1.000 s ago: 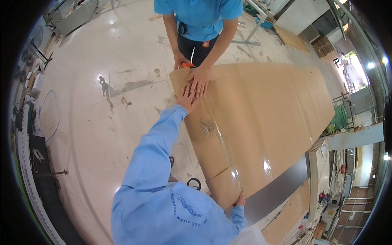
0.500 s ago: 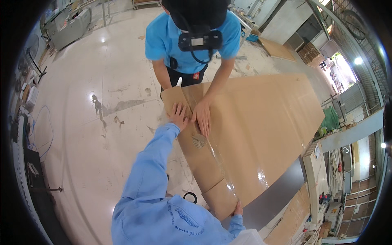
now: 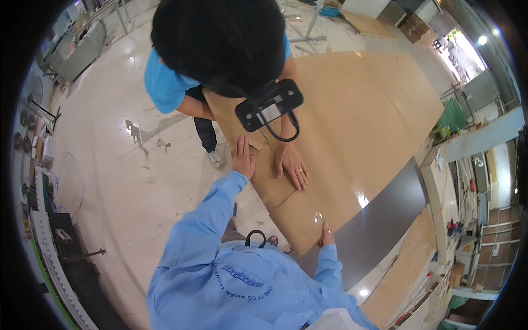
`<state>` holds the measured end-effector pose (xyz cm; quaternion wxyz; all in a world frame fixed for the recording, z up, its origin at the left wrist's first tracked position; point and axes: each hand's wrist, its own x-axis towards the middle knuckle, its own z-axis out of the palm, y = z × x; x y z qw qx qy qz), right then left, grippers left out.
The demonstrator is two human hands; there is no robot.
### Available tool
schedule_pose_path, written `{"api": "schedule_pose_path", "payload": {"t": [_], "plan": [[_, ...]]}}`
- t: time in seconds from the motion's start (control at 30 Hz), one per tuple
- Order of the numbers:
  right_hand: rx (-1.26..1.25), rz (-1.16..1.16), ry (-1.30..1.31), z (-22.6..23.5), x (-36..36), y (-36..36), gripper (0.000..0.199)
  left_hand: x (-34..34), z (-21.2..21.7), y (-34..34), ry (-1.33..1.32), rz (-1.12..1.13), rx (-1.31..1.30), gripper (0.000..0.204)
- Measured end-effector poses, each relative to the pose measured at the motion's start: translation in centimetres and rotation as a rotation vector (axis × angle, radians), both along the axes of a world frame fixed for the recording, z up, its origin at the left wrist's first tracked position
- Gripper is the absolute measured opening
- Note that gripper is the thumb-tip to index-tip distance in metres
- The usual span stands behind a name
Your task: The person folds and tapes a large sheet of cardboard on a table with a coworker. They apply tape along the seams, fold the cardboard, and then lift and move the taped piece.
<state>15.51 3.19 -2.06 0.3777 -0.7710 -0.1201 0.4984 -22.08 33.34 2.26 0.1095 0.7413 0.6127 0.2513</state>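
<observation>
A large brown cardboard sheet (image 3: pixel 363 121) lies flat on a dark grey table (image 3: pixel 385 220). My left hand (image 3: pixel 243 157) presses flat on its near left corner, fingers spread. My right hand (image 3: pixel 326 237) grips the sheet's near edge, thumb on top, at the end of a shiny clear tape strip (image 3: pixel 311 206) that runs along a seam. A co-worker in a blue shirt (image 3: pixel 162 82) leans over the sheet from the far side. A black head-mounted camera (image 3: pixel 269 104) hangs over it, and one of the co-worker's hands (image 3: pixel 291 165) lies flat beside my left hand.
Pale polished floor (image 3: pixel 126 187) spreads to the left, with a bench of tools and cables (image 3: pixel 38 165) along its edge. A black ring-shaped thing (image 3: pixel 256 237) lies by my chest. Shelves and more cardboard (image 3: pixel 407 275) stand at the right.
The co-worker has bent far forward, and the head now covers the sheet's far left part. My left hand has slid slightly nearer along the sheet's edge. My right hand keeps its grip.
</observation>
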Motion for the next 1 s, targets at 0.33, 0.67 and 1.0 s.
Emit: {"api": "schedule_pose_path", "payload": {"t": [0.33,0.67,1.0], "plan": [[-0.030,0.259,-0.022,2.0,4.6,-1.6,0.064,7.5,0.9,-13.1,0.201,-0.106,-0.063,0.085],[0.053,-0.206,0.018,1.9,10.6,-12.5,0.032,7.7,0.4,-14.0,0.231,-0.151,-0.191,0.082],[-0.006,-0.333,0.009,-2.3,9.7,-16.6,0.031,14.5,1.6,-26.4,0.282,-0.203,-0.083,0.086]]}}
